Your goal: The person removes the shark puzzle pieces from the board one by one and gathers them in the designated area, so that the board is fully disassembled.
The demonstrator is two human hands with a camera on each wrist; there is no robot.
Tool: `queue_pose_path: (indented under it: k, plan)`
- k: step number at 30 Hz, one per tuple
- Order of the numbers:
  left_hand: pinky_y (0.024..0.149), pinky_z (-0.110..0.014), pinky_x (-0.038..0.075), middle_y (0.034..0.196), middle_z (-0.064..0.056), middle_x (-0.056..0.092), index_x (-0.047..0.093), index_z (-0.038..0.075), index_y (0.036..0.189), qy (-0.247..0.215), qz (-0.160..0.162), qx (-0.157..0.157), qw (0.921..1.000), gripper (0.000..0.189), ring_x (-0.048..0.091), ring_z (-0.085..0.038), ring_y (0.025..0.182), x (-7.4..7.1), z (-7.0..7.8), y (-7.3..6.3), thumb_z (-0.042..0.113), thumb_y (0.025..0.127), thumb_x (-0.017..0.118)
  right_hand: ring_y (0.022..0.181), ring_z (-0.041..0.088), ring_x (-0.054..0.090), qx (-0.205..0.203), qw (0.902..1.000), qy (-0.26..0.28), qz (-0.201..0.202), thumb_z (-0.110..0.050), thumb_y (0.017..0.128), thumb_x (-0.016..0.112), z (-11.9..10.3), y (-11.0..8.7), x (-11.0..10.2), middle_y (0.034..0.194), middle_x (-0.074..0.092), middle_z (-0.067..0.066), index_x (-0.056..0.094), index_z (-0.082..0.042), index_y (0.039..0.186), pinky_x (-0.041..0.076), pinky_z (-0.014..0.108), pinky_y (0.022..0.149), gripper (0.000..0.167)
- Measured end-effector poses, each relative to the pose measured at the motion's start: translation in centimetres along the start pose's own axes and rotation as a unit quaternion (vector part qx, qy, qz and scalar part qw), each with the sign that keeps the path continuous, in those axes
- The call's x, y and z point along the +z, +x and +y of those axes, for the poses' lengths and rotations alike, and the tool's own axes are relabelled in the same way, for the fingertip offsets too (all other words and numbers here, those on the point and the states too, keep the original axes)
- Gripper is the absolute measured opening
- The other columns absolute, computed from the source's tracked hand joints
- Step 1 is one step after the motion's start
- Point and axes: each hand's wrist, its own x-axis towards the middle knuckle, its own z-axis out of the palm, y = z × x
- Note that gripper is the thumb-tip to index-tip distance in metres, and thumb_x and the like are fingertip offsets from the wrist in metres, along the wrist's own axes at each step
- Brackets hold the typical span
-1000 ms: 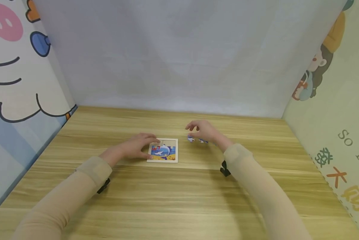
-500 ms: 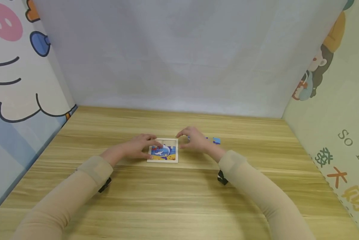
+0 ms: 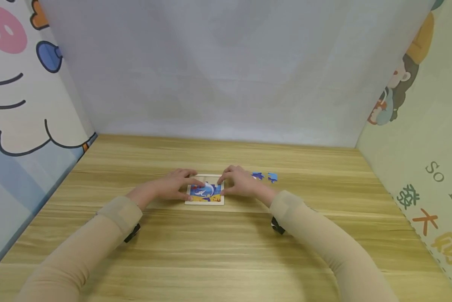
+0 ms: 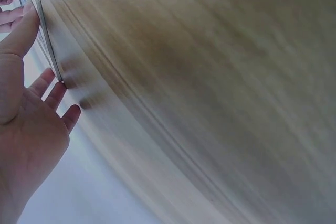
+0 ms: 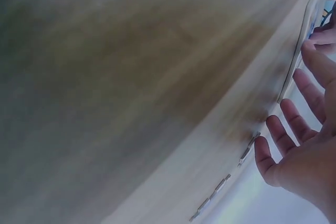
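A small jigsaw puzzle [image 3: 205,199] in a white frame lies on the table, showing a dolphin on blue above a yellow strip. A bare wooden patch shows near its top. My left hand [image 3: 172,184] holds the frame's left side, thumb at the lower left, index finger over the picture. The left wrist view shows the thumb on the rim. My right hand [image 3: 242,181] is at the frame's right side, index finger and thumb bent over it. I see no piece between them. In the right wrist view its other fingers [image 5: 273,135] are spread.
Loose blue puzzle pieces [image 3: 272,177] lie on the table [image 3: 211,251] right of my right hand; the hand may cover another. A pale curtain [image 3: 226,84] hangs behind, and printed cloths flank both sides. Both wrists wear a black device.
My right hand has moved left and nearer, from above the loose pieces to the frame's right edge. My left index finger has shifted slightly inward over the picture; the frame has stayed put.
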Motion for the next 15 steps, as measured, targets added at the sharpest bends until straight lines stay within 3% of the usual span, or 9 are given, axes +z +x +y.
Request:
queue_pose_path:
  k: [15]
  plan:
    - [0.106, -0.067, 0.019, 0.152, -0.021, 0.024, 0.046, 0.025, 0.14, -0.003, 0.0, -0.003, 1.0, 0.052, 0.021, -0.046, 0.137, -0.05, 0.14, -0.05, 0.033, 0.091, 0.062, 0.116, 0.025, 0.047, 0.004, 0.9991, 0.022, 0.034, -0.031, 0.078, 0.077, -0.24, 0.36, 0.48, 0.122, 0.058, 0.003, 0.069, -0.019, 0.102, 0.034, 0.048, 0.104, 0.028]
